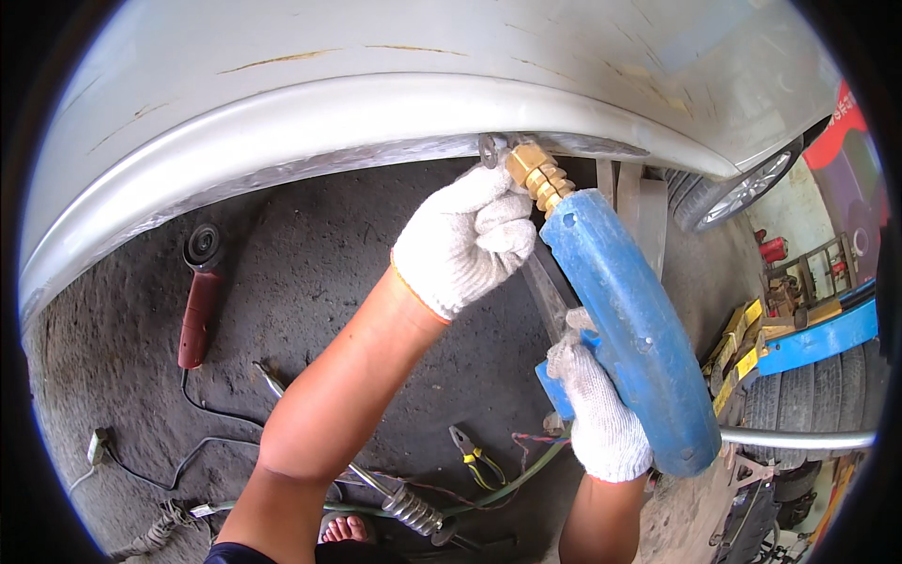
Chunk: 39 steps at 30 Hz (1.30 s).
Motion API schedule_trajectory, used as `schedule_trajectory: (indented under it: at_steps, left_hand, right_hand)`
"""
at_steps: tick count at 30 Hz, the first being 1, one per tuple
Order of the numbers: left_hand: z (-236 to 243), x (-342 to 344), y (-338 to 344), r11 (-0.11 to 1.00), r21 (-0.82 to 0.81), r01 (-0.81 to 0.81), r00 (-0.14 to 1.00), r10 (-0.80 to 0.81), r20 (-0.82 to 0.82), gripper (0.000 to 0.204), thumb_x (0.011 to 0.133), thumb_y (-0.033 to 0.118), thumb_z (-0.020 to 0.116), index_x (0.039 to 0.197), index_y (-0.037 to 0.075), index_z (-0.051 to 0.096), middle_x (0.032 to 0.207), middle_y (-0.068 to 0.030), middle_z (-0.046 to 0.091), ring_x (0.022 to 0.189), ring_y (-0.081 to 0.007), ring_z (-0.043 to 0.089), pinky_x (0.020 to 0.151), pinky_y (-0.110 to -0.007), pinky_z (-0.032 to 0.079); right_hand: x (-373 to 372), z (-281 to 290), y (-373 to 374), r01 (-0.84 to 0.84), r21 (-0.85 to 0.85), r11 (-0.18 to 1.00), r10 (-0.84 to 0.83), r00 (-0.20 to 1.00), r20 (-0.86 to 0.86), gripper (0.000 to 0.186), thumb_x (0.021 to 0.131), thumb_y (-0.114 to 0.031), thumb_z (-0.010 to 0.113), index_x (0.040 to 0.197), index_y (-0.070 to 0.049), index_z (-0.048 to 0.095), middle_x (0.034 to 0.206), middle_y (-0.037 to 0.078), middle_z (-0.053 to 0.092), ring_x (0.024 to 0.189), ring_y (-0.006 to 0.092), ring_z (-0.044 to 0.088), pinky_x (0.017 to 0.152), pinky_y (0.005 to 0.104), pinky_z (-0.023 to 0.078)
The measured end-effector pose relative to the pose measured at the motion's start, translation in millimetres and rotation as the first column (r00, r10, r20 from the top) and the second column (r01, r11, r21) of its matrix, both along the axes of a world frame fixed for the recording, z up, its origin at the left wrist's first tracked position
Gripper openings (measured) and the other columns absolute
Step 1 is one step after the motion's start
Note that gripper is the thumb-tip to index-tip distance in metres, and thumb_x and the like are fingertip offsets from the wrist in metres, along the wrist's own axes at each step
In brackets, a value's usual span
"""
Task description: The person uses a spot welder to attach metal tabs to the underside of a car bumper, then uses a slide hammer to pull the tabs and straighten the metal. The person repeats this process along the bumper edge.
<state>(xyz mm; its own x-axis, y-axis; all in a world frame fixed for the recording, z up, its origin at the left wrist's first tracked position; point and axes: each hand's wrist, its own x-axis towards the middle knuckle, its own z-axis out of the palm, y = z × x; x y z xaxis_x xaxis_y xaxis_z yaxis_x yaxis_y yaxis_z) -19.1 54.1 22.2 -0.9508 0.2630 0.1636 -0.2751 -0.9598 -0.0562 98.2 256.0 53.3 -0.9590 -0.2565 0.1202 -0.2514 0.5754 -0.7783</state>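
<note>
My gloved right hand (pixel 601 423) is wrapped round the handle of a blue spot-welding gun (pixel 639 329). The gun's brass nozzle (pixel 540 177) points up and to the left at the lower edge of a car's silver sill (pixel 404 115). Close to that nozzle, my gloved left hand (pixel 465 235) is closed, its fingers curled in. At its fingertips a small metal washer (pixel 488 150) stands against bare, sanded metal under the sill. Where washer and nozzle meet is partly hidden.
A red angle grinder (pixel 197 305) lies on the dark floor at left, its cord running below. Yellow-black pliers (pixel 477 458), a slide hammer (pixel 409 509) and a green hose (pixel 526 477) lie near my foot (pixel 344 528). A car wheel (pixel 738 195) stands at right.
</note>
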Motion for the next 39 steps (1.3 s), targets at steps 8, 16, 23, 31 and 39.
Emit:
schedule_trajectory:
  at_steps: [8, 16, 23, 31, 39]
  left_hand:
    - [1, 0, -4, 0.999, -0.042, -0.009, 1.0, 0.009, -0.003, 0.021, 0.098, 0.014, 0.06, 0.112, 0.0, 0.054, 0.064, 0.0022, 0.044, 0.049, -0.0044, 0.04, 0.041, -0.018, 0.038]
    - [-1, -1, -4, 1.0, 0.003, 0.009, 1.0, -0.009, -0.011, 0.021, 0.098, 0.013, 0.061, 0.112, 0.0, 0.054, 0.065, 0.0023, 0.044, 0.05, -0.0035, 0.039, 0.041, -0.018, 0.035]
    - [1, -1, -4, 0.999, -0.048, -0.016, 1.0, 0.016, -0.013, 0.019, 0.1, 0.016, 0.059, 0.111, 0.002, 0.055, 0.066, 0.0029, 0.044, 0.052, -0.0034, 0.039, 0.044, -0.018, 0.037]
    - [-48, 34, 7, 0.941, -0.309, 0.141, 0.929, -0.017, 0.37, 0.032, 0.104, 0.014, 0.048, 0.13, -0.005, 0.045, 0.111, -0.0165, 0.062, 0.076, -0.0144, 0.058, 0.067, -0.026, 0.054]
    - [-53, 74, 0, 0.829, -0.534, 0.162, 0.96, -0.008, 0.279, 0.023, 0.105, 0.015, 0.05, 0.12, -0.001, 0.046, 0.113, -0.018, 0.063, 0.073, -0.0144, 0.058, 0.056, -0.024, 0.05]
  right_hand:
    - [-6, -12, -2, 0.197, -0.314, 0.929, -0.228, 0.971, -0.066, 0.039, 0.082, 0.002, 0.077, 0.118, 0.007, 0.062, 0.11, 0.018, 0.072, 0.088, 0.0225, 0.073, 0.075, 0.0354, 0.062]
    - [-5, -1, -15, 0.348, -0.441, 0.827, -0.3, 0.937, 0.177, 0.034, 0.083, 0.0, 0.076, 0.115, 0.005, 0.064, 0.105, 0.015, 0.071, 0.084, 0.0209, 0.071, 0.074, 0.0344, 0.06]
    - [-4, -15, -14, 0.257, -0.349, 0.901, -0.293, 0.955, -0.053, 0.028, 0.085, -0.002, 0.075, 0.111, 0.001, 0.065, 0.098, 0.012, 0.071, 0.079, 0.0189, 0.069, 0.072, 0.034, 0.058]
    - [35, -40, 17, 0.421, -0.387, 0.821, -0.318, 0.898, 0.302, 0.023, 0.089, -0.014, 0.074, 0.108, -0.002, 0.067, 0.096, 0.007, 0.07, 0.084, 0.0162, 0.067, 0.079, 0.0311, 0.055]
    - [47, -39, 32, 0.338, -0.373, 0.864, -0.225, 0.923, 0.313, 0.021, 0.088, -0.017, 0.075, 0.105, -0.006, 0.068, 0.095, 0.003, 0.071, 0.086, 0.0172, 0.067, 0.081, 0.032, 0.054]
